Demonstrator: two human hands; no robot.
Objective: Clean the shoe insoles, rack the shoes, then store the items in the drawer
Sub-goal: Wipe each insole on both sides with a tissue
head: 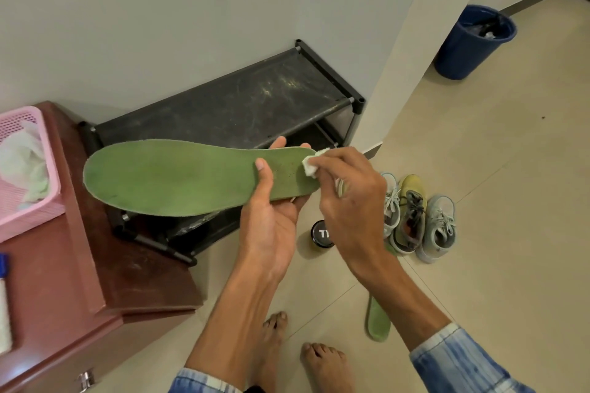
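Gripping the long flat green foam insole (178, 179) by its narrow end in the left hand (268, 217), thumb on top, likely bracing it level above the black fabric-topped shoe rack (239, 102). Pinching a small white wad (311, 166) in the right hand (348, 201), pressing it near that end's edge. Leaving the broad end free, open room around.

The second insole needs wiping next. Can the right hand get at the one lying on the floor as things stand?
Probably yes: the floor insole lies bare, nothing on it. But the right hand pinches a wipe, so its fingers aren't free.
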